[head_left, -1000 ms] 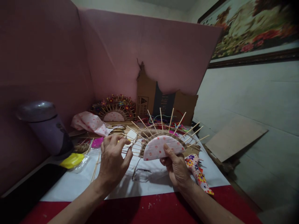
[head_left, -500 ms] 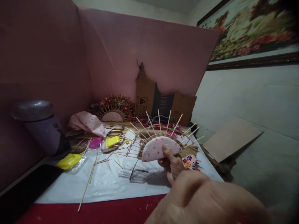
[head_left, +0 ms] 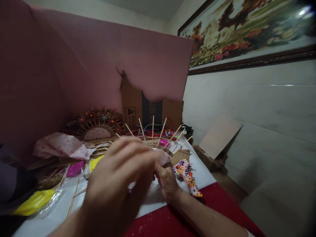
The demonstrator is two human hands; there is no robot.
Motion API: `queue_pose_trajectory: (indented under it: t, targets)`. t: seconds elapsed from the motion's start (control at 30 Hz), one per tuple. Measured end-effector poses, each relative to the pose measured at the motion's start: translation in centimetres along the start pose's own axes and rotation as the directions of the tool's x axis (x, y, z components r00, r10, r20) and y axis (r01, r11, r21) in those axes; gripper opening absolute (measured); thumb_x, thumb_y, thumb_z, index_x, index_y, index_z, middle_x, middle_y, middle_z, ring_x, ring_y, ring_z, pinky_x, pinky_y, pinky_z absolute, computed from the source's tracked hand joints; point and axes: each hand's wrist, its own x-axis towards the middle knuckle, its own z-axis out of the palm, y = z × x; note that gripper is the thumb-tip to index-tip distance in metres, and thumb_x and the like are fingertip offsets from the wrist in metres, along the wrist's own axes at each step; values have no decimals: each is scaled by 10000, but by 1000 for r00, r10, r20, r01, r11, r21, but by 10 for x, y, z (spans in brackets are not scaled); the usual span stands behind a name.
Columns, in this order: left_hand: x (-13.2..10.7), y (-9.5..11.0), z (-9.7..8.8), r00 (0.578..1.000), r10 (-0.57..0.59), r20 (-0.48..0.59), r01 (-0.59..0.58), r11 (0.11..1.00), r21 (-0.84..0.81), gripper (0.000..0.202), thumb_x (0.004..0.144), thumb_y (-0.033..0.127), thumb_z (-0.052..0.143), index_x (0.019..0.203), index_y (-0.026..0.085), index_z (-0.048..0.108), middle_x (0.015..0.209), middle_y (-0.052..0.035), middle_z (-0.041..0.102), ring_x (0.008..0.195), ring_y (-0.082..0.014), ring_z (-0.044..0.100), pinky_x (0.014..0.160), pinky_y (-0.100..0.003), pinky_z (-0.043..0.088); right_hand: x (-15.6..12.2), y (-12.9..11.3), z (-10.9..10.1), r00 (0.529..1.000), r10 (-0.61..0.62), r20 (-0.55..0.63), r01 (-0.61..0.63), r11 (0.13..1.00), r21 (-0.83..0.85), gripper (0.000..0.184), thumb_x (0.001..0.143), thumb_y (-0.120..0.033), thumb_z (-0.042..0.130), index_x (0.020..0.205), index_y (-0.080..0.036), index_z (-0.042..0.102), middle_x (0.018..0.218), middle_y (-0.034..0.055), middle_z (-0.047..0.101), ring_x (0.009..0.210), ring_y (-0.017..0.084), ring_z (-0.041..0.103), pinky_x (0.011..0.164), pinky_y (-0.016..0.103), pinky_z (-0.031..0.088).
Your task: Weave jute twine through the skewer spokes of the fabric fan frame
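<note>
My right hand (head_left: 166,179) grips the lower edge of a half-round, cloth-covered craft piece (head_left: 164,158), thumb on its front. Thin wooden sticks (head_left: 153,128) fan out from its rim. In front, my left hand (head_left: 120,171) hides much of the piece. Its fingers are stretched out, slightly bent and blurred, and they reach towards the piece; I cannot tell whether they touch it. Just right of my right hand, a flower-patterned glue gun (head_left: 184,171) lies on the white sheet (head_left: 203,171).
A finished-looking flowered half-round piece (head_left: 97,133) stands at the back left, beside spotted cloth (head_left: 61,146). Torn cardboard (head_left: 132,105) rises behind. Yellow (head_left: 36,201) and magenta (head_left: 75,169) packets lie at left. A board (head_left: 219,136) leans at the right wall.
The view has swung right, so the scene sits further left. My left hand has come leftward across the front of the craft piece, which my right hand still holds.
</note>
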Motion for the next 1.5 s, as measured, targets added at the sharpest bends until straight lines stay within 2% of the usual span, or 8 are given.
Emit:
queue_pose_trajectory:
  t: [0.13,0.33,0.77,1.03,1.17,1.23,1.33,1.5]
  targets:
    - [31,-37,25,971,218,100,-233,954,186,147,812,200,538,780,209,682,729,-38,666,805,-211,521,759,-398,428,3,5,0,994,13,111,-15,1000,20,295,659,-371,706,568,-158,522,442,-65,431,369,52,349,354,192,264]
    - [40,-55,56,935,196,295,-297,888,352,143,797,242,553,727,228,678,724,-59,621,831,-244,470,739,-412,362,4,7,1,994,38,107,-35,999,-29,270,647,-377,702,596,-151,563,379,-83,399,324,48,323,326,186,241]
    - [43,-55,61,964,174,203,-243,886,396,128,782,242,561,734,221,679,713,-55,624,828,-257,479,726,-410,363,0,7,2,989,53,139,-48,998,-36,231,660,-329,686,552,-162,569,401,-66,438,341,48,350,349,191,245]
    - [13,-48,35,945,-56,-322,74,996,44,60,799,201,570,856,188,581,760,-6,597,695,-144,549,669,-282,439,7,6,-3,998,41,49,-46,993,106,299,648,-380,730,608,-152,540,456,-67,451,367,50,370,353,189,273]
    - [-41,-24,45,975,-212,-61,188,943,-276,150,820,205,533,670,201,547,569,41,513,513,-97,478,510,-227,380,9,6,-4,999,42,6,-42,974,221,276,646,-339,749,694,-155,550,514,-62,497,404,57,417,378,183,319]
    - [-67,-18,60,913,-352,206,407,819,-403,295,833,303,517,561,189,520,493,36,477,466,-96,446,473,-228,351,10,6,-5,998,58,0,-56,963,265,272,642,-324,755,705,-155,552,513,-62,512,403,59,434,391,183,346]
    - [-87,-24,84,666,-556,498,744,446,-498,379,752,451,599,513,166,528,481,13,503,473,-104,458,477,-230,352,11,8,-6,995,94,-13,-87,955,285,265,629,-304,766,679,-147,559,510,-52,538,391,64,458,389,186,369]
    - [-83,-44,100,353,-738,576,739,-158,-655,481,572,492,746,902,164,624,814,-55,653,622,-157,584,505,-242,395,8,11,-4,989,128,77,-145,946,290,238,645,-297,762,718,-133,606,576,-15,610,441,86,524,418,197,414]
